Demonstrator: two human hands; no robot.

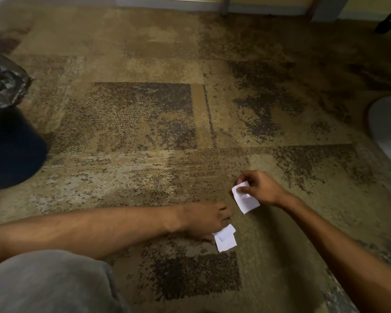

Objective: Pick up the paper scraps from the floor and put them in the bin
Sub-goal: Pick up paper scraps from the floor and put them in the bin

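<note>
A patterned brown-and-tan carpet (145,114), flat-piled and mottled, fills the floor. At far left stands a dark round bin (11,145) lined with a crinkled black plastic bag (5,84), well apart from both hands. The right hand (261,188) pinches a white paper scrap (246,201) between thumb and fingers, above the carpet. The left hand (204,222), fingers curled low at the carpet, grips several small white scraps (225,239). The thin, limp, featherlight paper is likely best pinched at an edge and could slip or flutter free.
</note>
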